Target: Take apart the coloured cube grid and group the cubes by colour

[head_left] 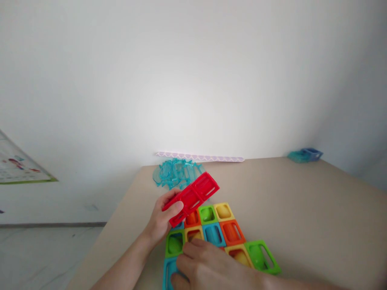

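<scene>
My left hand (163, 211) is closed around one end of a red plastic strip (204, 186) made of square frames with recessed windows. The strip is tilted, its far end raised to the right, above a patchwork of joined coloured square tiles. In that patchwork are a green tile (207, 214), a yellow tile (223, 211), a blue tile (214, 234) and an orange tile (232, 232). My right hand (202, 264) lies over the near part, fingers curled down beside a lower blue tile (169, 270). Its fingertips, and whatever they grip, are hidden.
Clear turquoise plastic pieces (178, 173) lie heaped behind the tiles. Against the wall rests a long pale purple patterned strip (199, 156). A dark blue open box (313, 154) and more turquoise pieces (298, 156) sit at the table's (302, 201) back right corner.
</scene>
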Available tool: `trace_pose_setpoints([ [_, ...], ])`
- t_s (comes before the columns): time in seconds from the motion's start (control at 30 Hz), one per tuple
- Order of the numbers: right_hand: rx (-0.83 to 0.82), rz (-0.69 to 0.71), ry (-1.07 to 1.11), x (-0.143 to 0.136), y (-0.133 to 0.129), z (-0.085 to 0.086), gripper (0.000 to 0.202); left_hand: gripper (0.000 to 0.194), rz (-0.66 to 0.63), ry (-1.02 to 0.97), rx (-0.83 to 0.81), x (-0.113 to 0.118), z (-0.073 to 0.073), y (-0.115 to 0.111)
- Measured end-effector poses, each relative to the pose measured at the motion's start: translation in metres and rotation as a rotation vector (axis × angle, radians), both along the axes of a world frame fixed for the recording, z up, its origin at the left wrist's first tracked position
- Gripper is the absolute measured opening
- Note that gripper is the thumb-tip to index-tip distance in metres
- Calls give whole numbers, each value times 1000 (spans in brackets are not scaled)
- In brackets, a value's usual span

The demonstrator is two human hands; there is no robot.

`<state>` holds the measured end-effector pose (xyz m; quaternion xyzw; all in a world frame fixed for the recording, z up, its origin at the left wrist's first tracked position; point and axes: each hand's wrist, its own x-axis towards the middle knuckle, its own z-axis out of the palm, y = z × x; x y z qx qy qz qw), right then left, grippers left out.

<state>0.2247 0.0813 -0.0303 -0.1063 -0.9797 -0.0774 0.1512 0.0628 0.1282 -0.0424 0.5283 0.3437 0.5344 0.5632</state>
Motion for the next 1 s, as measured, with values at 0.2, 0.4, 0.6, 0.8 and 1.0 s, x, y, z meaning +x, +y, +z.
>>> trace_pose_setpoints([
  [0.2,-69,3,43,0,5,3,30,32,-3,5,4,-1,-1,-1],
  [0.4,-164,-87,-7,-7,7,-17,47,34,4,-6,-5,0,0,-1],
  [0.6,-292,-121,-178,10,6,31,41,32,-10,-24,-19,-3,-2,-1],
  [0.8,-280,-253,-186,42,2,53,30,32,-20,-49,2,-5,-6,1],
  [1.0,-162,-120,-37,14,-4,-32,35,40,-30,-95,14,-11,-8,8],
])
